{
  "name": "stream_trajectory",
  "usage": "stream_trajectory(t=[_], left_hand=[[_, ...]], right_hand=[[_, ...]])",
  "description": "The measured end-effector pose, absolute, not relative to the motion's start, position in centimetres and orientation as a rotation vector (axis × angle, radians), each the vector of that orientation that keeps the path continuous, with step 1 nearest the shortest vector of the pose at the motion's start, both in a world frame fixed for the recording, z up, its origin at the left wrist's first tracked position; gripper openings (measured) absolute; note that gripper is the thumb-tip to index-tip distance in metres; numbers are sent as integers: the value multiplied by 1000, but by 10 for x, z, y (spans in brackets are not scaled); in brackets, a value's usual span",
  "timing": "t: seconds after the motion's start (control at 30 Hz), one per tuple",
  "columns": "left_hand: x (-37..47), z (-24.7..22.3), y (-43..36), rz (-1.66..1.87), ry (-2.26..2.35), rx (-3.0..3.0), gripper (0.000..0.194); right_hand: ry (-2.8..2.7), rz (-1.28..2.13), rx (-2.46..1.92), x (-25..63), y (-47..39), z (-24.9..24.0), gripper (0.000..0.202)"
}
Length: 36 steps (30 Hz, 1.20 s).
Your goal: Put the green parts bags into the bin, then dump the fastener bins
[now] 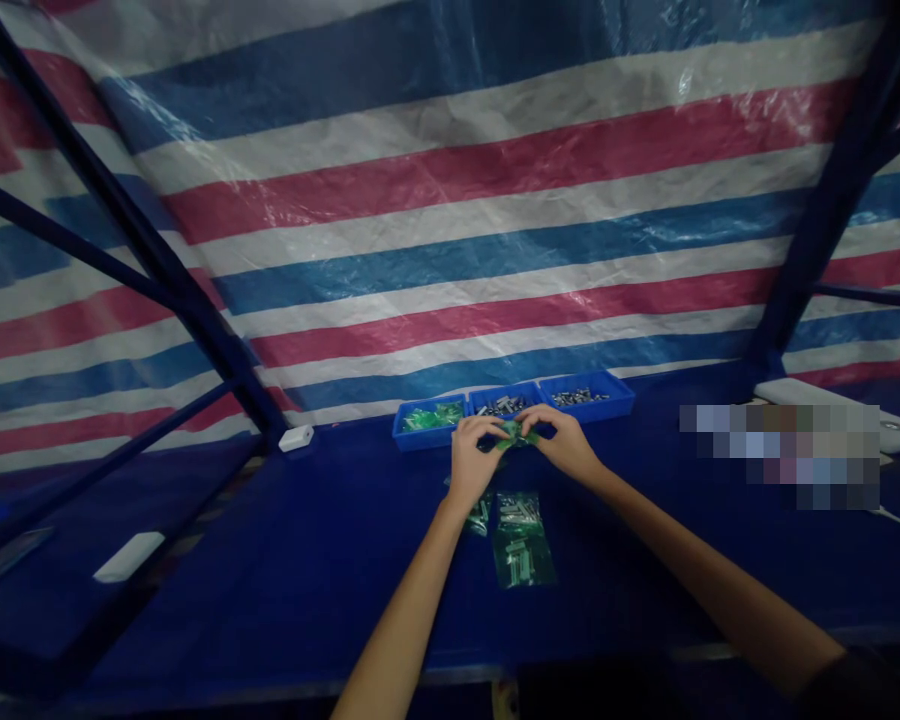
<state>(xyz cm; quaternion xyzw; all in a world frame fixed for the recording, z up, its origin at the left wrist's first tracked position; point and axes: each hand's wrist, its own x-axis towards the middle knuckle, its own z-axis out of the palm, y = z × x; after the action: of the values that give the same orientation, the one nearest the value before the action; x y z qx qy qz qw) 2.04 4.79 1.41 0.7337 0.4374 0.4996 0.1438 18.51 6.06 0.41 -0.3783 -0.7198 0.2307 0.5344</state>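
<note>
Now filling: left hand and right hand both pinched shut on small green bag, above desk, near blue trays; next, probably needs steady fingers.

Glossy plastic bag, metal parts

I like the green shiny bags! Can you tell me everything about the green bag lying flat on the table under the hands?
The green bag is a small see-through plastic pouch, tinted green and a little shiny. Inside it are many small silvery metal pieces, bunched near the top and middle. It lies flat on the dark blue table, just nearer than the left hand and right hand. Neither hand touches it. A second green bag lies beside it at the left, partly under the left wrist; whether they touch is unclear.
</note>
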Motion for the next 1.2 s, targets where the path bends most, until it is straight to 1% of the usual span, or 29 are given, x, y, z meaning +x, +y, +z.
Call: stream_trajectory(t=[0.07, 0.1, 0.13, 0.23, 0.27, 0.4, 0.47, 0.53, 0.6, 0.7, 0.93, 1.07, 1.13, 1.2], left_hand=[[19, 13, 47, 1359, 1278, 2278, 3], [19, 11, 47, 1355, 1300, 2296, 3], [18, 10, 48, 1381, 1327, 2277, 7], [12, 9, 54, 1527, 1390, 2140, 13], [8, 11, 57, 1587, 1400, 2086, 13], [-27, 27, 74, 1863, 1539, 1845, 17], [-53, 40, 87, 1900, 1617, 1872, 18], [-79, 52, 102, 1764, 1646, 2067, 17], [-101, 60, 119, 1517, 1648, 2263, 15], [-122, 60, 139, 1135, 1749, 2396, 12], [-133, 41, 156, 854, 1915, 2403, 17], [-138, 44, 159, 637, 1994, 2411, 14], [-140, 45, 159, 568, 2058, 2406, 17], [-139, 44, 160, 513, 2130, 2382, 20]], right_hand=[[-1761, 402, -925, 186, 59, 5, 13], [-1768, 356, -961, 186, 58, 4, 10], [-1763, 329, -1008, 185, 58, 3, 7], [-1756, 325, -1101, 181, 57, 0, 35], [-1764, 324, -1111, 180, 56, -1, 38], [-1789, 263, -1107, 176, 53, 0, 32], [-1789, 236, -1081, 175, 52, 2, 29], [-1783, 208, -1051, 174, 52, 4, 29], [-1776, 188, -1032, 174, 52, 5, 28], [-1774, 191, -1026, 175, 52, 8, 26], [-1834, 230, -1019, 174, 50, 12, 15], [-1964, 369, -1000, 171, 47, 11, 19], [-2080, 491, -992, 171, 43, 11, 20], [-2189, 615, -1024, 172, 38, 11, 28]])
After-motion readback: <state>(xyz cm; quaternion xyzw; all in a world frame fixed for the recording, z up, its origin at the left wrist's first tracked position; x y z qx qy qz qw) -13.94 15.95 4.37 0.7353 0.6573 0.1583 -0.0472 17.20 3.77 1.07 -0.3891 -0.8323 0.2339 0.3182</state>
